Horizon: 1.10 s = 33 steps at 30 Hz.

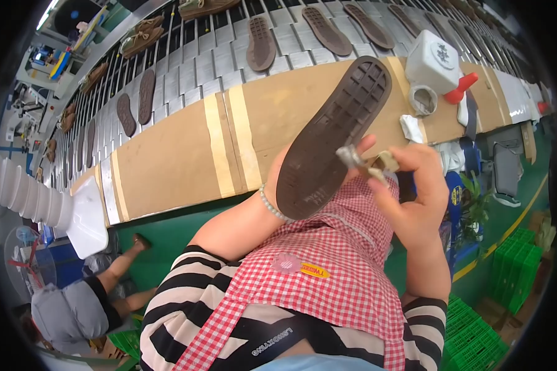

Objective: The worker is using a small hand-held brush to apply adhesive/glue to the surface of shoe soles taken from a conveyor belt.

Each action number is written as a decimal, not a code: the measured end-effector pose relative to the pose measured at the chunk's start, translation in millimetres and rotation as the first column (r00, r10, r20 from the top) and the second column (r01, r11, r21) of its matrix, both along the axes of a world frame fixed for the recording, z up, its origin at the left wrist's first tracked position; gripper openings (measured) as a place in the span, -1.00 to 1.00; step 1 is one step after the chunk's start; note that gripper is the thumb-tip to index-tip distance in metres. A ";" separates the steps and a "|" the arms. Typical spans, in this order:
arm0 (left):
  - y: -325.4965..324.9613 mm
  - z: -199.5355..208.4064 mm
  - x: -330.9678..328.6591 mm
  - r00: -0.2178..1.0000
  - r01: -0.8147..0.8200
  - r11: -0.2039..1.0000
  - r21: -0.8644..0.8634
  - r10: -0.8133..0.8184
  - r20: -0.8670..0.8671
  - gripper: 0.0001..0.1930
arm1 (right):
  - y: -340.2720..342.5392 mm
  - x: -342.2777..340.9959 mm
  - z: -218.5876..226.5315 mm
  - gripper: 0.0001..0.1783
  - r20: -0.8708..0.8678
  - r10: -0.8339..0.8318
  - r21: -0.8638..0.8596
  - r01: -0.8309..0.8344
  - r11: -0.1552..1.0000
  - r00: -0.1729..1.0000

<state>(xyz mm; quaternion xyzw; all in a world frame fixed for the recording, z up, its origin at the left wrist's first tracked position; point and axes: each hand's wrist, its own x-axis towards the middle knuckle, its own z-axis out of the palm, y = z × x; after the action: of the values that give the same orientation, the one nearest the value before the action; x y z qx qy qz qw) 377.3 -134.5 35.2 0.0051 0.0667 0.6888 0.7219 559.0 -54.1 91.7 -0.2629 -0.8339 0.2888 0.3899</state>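
A dark brown shoe sole is held up in front of me, tilted, its hollow gridded end pointing away. My left hand is closed round it from behind; most of that hand is hidden by the sole, with fingertips showing past its right edge. Beside that edge my right hand pinches a small brush-like tool, its pale tip close to the sole and smeared by motion. Light yellowish coverings are on the pinching fingertips. I cannot tell whether the tip touches the sole.
A cardboard-covered ledge runs along a slatted metal conveyor carrying several soles and shoes. On the ledge's right stand a white container, a small cup and a red object. A white duct hood, another person and green crates are around.
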 end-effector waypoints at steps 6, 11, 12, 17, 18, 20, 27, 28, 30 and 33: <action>-2.2 3.3 2.9 0.999 -0.016 0.991 -0.135 0.021 0.036 -0.51 | 14.5 -2.9 7.0 -0.52 0.074 -0.057 0.182 0.043 0.982 0.996; -9.1 -17.0 -2.2 0.989 0.024 0.997 0.078 -0.012 -0.146 -0.40 | 2.8 -22.3 11.8 -0.42 0.156 0.186 0.180 -0.213 0.960 0.970; -10.2 -23.8 -1.2 0.998 0.057 0.987 0.153 -0.052 -0.042 -0.43 | -1.8 -26.7 10.3 -0.42 0.179 0.208 0.170 -0.239 0.956 0.962; -13.3 -22.1 -5.2 0.991 -0.009 1.000 0.026 0.006 0.137 -0.58 | -8.5 -39.4 8.0 -0.47 0.062 0.029 0.236 -0.043 0.971 0.998; -9.3 -31.8 -5.6 0.994 -0.037 0.998 0.042 0.033 0.108 -0.59 | -3.7 -34.0 3.4 -0.48 0.008 0.015 0.186 -0.016 0.982 1.000; -4.7 -40.0 -21.9 0.986 -0.076 0.984 0.158 0.051 0.157 -0.52 | 1.5 -27.6 -3.8 -0.51 -0.054 0.013 0.072 -0.009 0.997 0.998; -35.2 -56.8 -78.7 0.967 -0.247 0.957 0.150 0.235 0.093 -0.50 | -2.8 -31.0 -4.8 -0.57 -0.093 0.046 0.028 -0.043 0.999 0.995; -40.2 -57.2 -86.4 0.965 -0.258 0.953 0.160 0.249 0.078 -0.50 | -0.7 -32.9 -6.2 -0.58 -0.086 0.041 0.010 -0.041 0.999 0.995; -48.3 -59.4 -99.6 0.937 -0.350 0.931 0.103 0.348 0.041 -0.49 | 4.3 -37.5 -8.3 -0.59 -0.144 0.093 -0.083 -0.105 0.991 0.985; -56.0 -69.9 -119.3 0.920 -0.392 0.917 0.081 0.390 0.033 -0.47 | 3.9 -39.0 -4.7 -0.56 -0.160 0.210 0.008 -0.212 0.977 0.964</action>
<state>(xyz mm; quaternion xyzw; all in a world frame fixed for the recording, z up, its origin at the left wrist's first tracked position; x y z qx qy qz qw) 257.9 -190.5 -34.7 0.0169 0.0307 0.8213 0.5694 520.0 -50.2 87.0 -0.1504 -0.8218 0.3528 0.4213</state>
